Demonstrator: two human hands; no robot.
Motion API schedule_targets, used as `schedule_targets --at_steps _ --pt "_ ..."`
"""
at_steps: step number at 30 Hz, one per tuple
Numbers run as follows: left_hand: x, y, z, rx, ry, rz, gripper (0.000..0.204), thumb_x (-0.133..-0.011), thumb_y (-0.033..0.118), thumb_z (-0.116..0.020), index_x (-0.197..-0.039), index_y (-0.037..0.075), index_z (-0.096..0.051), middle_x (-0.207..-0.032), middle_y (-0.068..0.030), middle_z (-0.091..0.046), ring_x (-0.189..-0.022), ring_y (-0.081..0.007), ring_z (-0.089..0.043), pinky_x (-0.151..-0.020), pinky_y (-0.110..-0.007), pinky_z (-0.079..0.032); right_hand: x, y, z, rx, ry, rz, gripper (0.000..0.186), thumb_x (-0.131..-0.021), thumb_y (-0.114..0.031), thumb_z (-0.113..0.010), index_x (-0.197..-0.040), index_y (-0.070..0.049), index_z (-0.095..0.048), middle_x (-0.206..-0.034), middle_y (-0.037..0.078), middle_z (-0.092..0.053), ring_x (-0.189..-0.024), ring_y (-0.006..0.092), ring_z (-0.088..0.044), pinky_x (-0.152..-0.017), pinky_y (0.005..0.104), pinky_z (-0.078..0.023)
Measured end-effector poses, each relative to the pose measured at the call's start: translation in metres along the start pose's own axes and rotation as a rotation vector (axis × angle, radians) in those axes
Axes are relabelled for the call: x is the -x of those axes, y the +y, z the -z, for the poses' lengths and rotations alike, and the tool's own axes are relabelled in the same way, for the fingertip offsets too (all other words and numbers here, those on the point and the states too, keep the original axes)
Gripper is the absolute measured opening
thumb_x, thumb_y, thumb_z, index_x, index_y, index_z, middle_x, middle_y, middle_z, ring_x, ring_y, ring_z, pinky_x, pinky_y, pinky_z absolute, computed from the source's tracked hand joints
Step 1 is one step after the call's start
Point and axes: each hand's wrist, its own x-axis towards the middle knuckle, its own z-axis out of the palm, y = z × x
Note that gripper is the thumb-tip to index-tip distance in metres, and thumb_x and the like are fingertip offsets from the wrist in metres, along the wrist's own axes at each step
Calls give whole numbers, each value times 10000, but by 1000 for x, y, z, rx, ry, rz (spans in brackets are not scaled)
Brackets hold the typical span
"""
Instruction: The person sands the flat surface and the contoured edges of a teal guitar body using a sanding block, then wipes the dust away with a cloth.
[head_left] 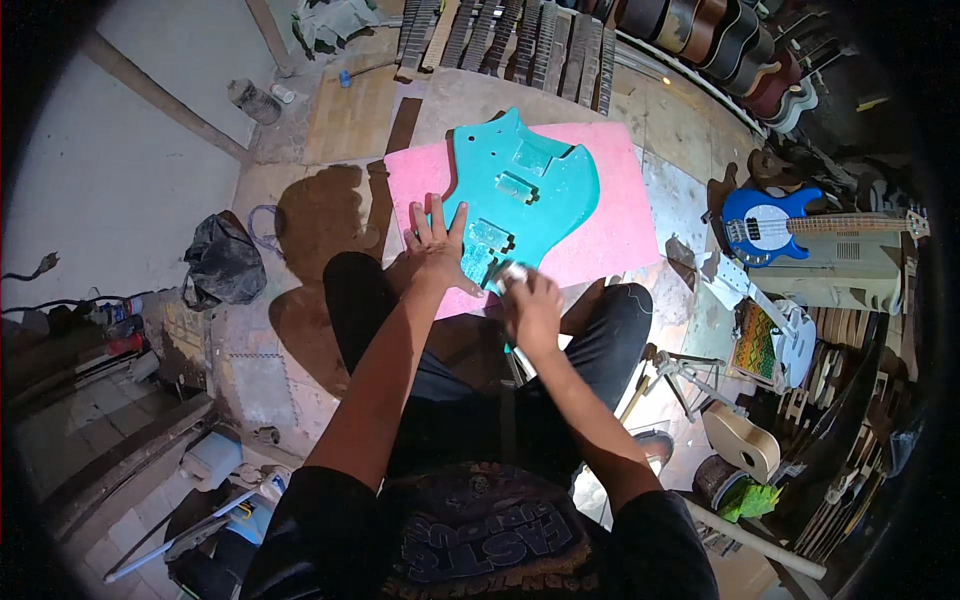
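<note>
Turquoise guitar body (550,222) lies upper-centre beneath your spread left hand (437,252); your right hand (533,302) grasps a pale object (514,272) at its lower end.

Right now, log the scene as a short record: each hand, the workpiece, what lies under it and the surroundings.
Left hand: palm down, spread at the workpiece's left edge
Right hand: gripping a small pale object at the workpiece's near edge
Workpiece: teal guitar body with cut-out cavities
Under it: pink board
Left side: black bag
Right side: blue guitar
Far side: row of fretted necks
</note>
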Motion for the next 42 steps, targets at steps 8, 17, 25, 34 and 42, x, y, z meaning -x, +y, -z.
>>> schedule_targets --at_steps 8,17,25,34,42 --pt "0 -4 -3 62 21 -32 1740 -357 544 -1028 -1673 246 69 -1695 -267 168 -1541 -552 137 -1177 -741 -212 -59 15 13 29 41 -119 541 -797 -65 -715 -1325 -159 -642 -1336 190 -580 -1179 421 -536 -977 531 -432" --pt "-1 0 3 -22 -13 13 1717 -383 591 -1010 -1672 264 76 -1710 -242 143 -1560 -526 101 -1180 -707 -250 -7 -5 -4 -51 -37 103 550 -765 -58 -724 -1300 -163 -661 -1361 184 -570 -1200 410 -534 -1020 533 -417" --pt "-1 2 -1 16 11 -24 1707 -387 581 -1012 -1675 254 60 -1706 -254 139 -1557 -530 104 -1178 -718 -244 -38 3 -3 -53 39 -70 518 -786 -61 -705 -1291 -163 -657 -1337 194 -579 -1182 422 -541 -982 536 -428" --pt "2 -6 -2 41 2 -7 1725 -376 563 -1021 -1672 258 77 -1701 -256 159 -1551 -534 129 -1182 -728 -222 -69 4 14 -20 -19 -73 530 -780 -32 -714 -1292 -150 -644 -1339 174 -581 -1164 414 -544 -965 544 -429" --pt "-3 -4 -3 45 -3 -8 1729 -363 563 -1022 -1674 249 60 -1699 -255 168 -1548 -537 134 -1178 -739 -211 -15 -12 -5 -31 -48 87 505 -787 -99 -720 -1285 -160 -660 -1370 188 -563 -1194 415 -526 -1015 524 -412"
